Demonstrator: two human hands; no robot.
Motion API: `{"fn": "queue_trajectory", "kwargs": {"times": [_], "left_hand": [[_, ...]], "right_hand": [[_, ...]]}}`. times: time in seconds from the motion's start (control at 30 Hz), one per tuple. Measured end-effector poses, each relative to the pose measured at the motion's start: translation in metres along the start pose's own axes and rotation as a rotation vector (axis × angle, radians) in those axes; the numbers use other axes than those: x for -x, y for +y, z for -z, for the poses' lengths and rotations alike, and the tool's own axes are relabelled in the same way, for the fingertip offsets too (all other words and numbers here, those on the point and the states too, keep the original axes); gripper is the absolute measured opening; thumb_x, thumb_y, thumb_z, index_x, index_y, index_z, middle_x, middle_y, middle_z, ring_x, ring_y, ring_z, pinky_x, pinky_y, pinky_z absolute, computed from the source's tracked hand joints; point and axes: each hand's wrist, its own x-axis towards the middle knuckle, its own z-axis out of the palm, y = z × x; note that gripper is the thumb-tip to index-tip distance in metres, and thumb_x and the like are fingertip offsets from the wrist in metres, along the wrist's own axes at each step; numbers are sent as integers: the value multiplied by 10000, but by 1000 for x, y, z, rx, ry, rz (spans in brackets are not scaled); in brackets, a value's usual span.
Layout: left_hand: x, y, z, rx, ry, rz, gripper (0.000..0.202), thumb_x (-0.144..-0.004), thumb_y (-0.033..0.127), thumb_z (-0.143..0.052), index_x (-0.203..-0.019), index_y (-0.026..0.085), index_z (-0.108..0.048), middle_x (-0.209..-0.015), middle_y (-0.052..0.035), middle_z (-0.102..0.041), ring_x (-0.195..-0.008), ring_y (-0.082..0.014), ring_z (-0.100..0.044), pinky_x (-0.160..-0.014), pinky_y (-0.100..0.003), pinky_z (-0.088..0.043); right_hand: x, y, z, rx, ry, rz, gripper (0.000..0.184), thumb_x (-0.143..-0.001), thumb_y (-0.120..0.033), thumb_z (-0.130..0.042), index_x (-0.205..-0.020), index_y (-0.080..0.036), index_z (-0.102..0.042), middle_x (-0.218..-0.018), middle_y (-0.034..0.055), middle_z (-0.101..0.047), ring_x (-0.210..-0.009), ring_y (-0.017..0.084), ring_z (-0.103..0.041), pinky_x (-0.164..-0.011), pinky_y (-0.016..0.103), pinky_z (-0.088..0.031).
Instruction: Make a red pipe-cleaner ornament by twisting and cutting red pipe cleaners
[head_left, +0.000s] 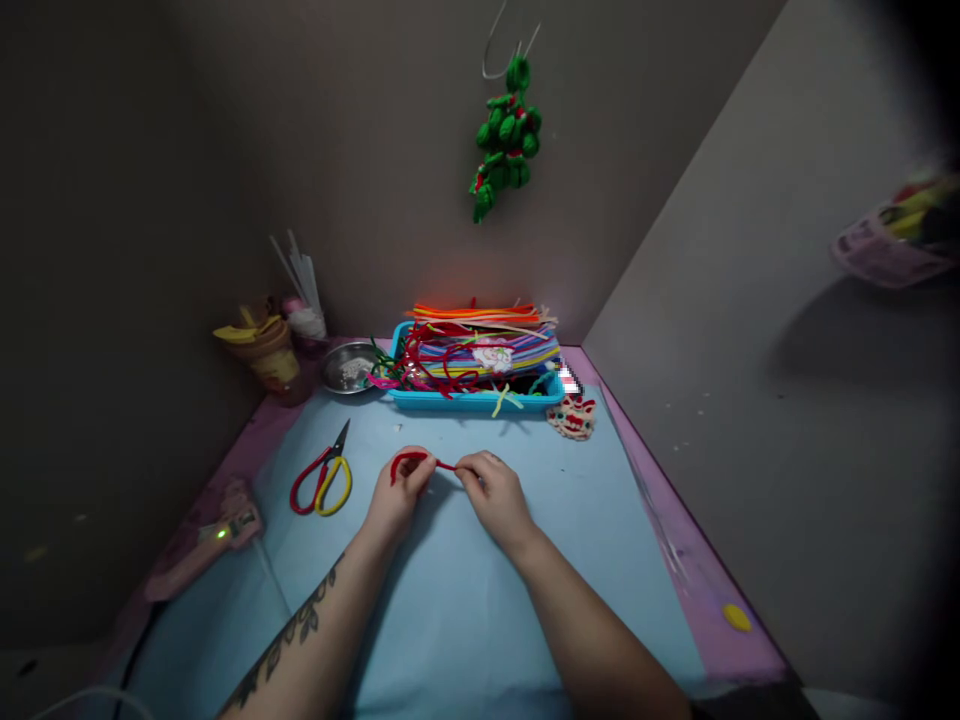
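Pinching a red pipe cleaner (420, 457) between them, both hands meet at the middle of the tabletop (450, 620), just above its pale blue cover. The left hand (396, 497) is closed on the curled end, where the stem bends into a small loop over the fingertips. The right hand (496, 497) grips the straight run with thumb and forefinger, close beside the left. The short span between the two grips probably gives control over the bend, since a soft wire stem flexes wherever it is unsupported.

From the hands, a pair of scissors (322, 485) with one red and one yellow handle lies at nine o'clock, blades shut and within easy reach of the left hand. A pink glue gun (210, 535) rests at eight o'clock near the tabletop's edge, a green light showing on it; it is likely parked there, well apart from the hands, because of its heat.

At twelve o'clock a blue tray (480, 402) against the back wall holds a heap of many-coloured stems, stock kept at hand yet off the working area. A metal dish (349, 368) and a cup (270, 360) of oddments stand at eleven o'clock. A small red-and-white craft piece (574, 418) lies at one o'clock beside the tray. A green ornament (508, 135) hangs from a hook high on the wall.
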Motion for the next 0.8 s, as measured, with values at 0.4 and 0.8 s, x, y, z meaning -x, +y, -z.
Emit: {"fn": "queue_trajectory", "kwargs": {"times": [0.4,0.8], "left_hand": [[3,4,-5,159,73,94,344,-625,399,-805,-780,146,-630,-594,26,-558,-522,-72,-468,-446,-168,-328],[5,-4,-3,-14,43,-30,275,-674,367,-769,-802,157,-645,-637,10,-599,-576,-106,-521,-552,-216,-422]], "right_hand": [[-1,3,1,12,17,-11,147,-876,-147,-548,-795,-212,-652,-776,19,-660,-789,179,-594,-735,281,-437],[-2,-5,4,344,5,51,202,-891,-151,-541,-1049,-228,-640,-967,51,-712,-947,220,-605,-969,412,-325]]}}
